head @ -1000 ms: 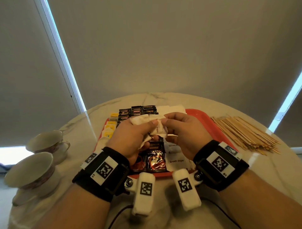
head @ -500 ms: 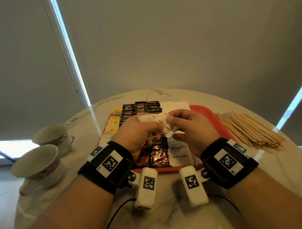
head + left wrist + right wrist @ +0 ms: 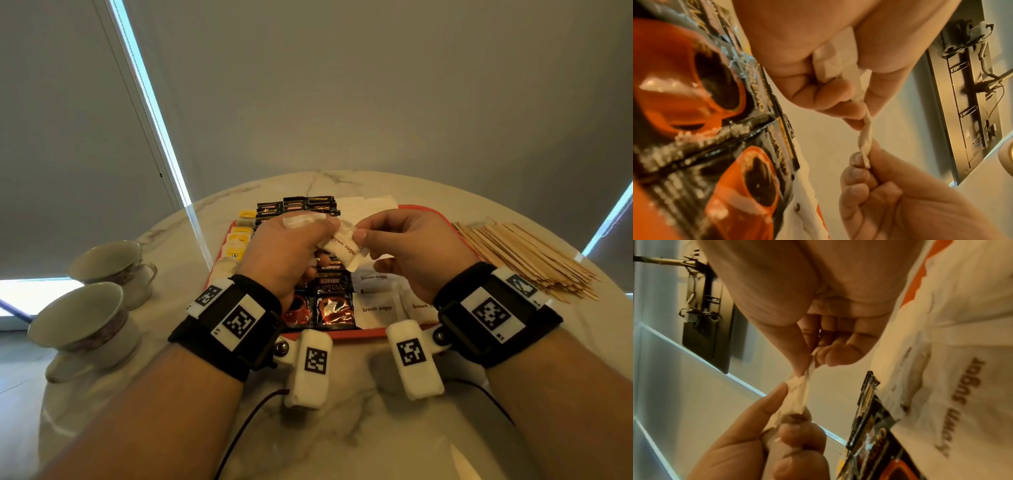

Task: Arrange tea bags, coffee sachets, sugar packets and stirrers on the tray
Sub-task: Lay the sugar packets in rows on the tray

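Sugar packet (image 3: 340, 249) between left hand (image 3: 284, 255), right hand (image 3: 411, 250)

The left hand (image 3: 284, 250) hides part of the coffee sachets (image 3: 334, 301); the tray's (image 3: 359, 333) left rim is covered.

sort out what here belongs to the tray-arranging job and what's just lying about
Belongs to the job:
- red plastic tray
- white paper brown sugar packet, pinched by left hand and right hand
- black coffee sachets
- yellow tea bags
- wooden stirrers, still beside the tray

Just lying about:
- two white china teacups
- round marble table
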`<move>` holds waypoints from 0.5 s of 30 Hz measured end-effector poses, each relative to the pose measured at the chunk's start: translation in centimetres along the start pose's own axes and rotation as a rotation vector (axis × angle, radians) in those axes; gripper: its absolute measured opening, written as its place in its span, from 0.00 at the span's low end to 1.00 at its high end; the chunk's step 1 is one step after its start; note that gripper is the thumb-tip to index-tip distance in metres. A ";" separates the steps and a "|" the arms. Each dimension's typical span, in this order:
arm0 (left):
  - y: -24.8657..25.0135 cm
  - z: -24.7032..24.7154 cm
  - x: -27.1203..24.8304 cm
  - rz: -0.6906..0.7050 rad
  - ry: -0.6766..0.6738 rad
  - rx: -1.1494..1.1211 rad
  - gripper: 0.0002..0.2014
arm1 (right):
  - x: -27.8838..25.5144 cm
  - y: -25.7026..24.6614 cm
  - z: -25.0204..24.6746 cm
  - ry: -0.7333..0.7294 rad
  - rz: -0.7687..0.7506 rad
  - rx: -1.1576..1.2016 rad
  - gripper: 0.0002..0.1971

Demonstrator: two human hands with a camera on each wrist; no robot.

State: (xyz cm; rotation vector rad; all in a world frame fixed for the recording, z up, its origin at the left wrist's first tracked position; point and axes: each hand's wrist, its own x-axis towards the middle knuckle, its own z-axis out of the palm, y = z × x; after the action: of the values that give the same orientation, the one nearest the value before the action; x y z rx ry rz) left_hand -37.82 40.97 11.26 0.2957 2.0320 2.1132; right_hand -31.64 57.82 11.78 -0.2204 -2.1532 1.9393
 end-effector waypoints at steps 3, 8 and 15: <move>0.0 0.1 -0.1 0.030 0.027 0.022 0.04 | -0.2 -0.5 0.3 -0.037 0.031 0.018 0.03; 0.2 0.0 -0.2 0.045 0.022 0.016 0.03 | -0.3 -0.4 0.1 -0.002 0.069 -0.063 0.07; 0.9 -0.7 0.1 -0.155 0.052 -0.205 0.05 | -1.6 -0.6 -1.8 -0.103 0.252 -0.442 0.10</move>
State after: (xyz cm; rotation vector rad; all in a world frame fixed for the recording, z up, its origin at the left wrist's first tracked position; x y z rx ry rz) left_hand -38.14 40.33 12.11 0.0508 1.7807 2.2274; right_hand -29.57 59.08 12.47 -0.4988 -2.7184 1.5877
